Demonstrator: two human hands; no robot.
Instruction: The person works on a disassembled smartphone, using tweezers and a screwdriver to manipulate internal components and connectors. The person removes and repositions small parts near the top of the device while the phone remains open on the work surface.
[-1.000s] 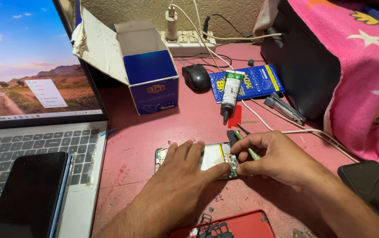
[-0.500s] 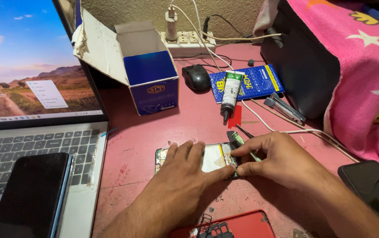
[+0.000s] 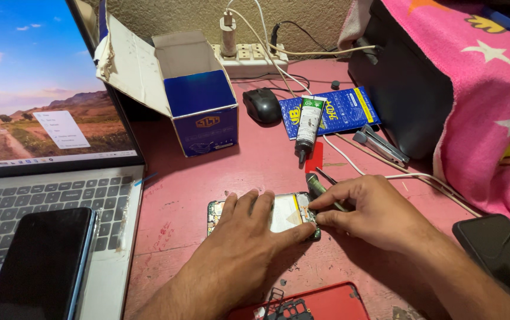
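Opened phone [image 3: 284, 212] lies mid tabletop [image 3: 207, 184], near edge. Left hand [image 3: 240, 243] flat on it, fingers spread, pressing. Right hand [image 3: 373, 210] fingers pinch a small tool [image 3: 320, 188] at phone's right end. Glue tube [image 3: 307, 127], mouse [image 3: 262, 105], box [image 3: 198, 104] farther back; laptop [image 3: 47, 195] left.

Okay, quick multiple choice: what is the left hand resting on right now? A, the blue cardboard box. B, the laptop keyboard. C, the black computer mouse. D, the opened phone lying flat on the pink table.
D: the left hand lies flat across the opened phone on the pink table, while the right hand works at the phone's right end.
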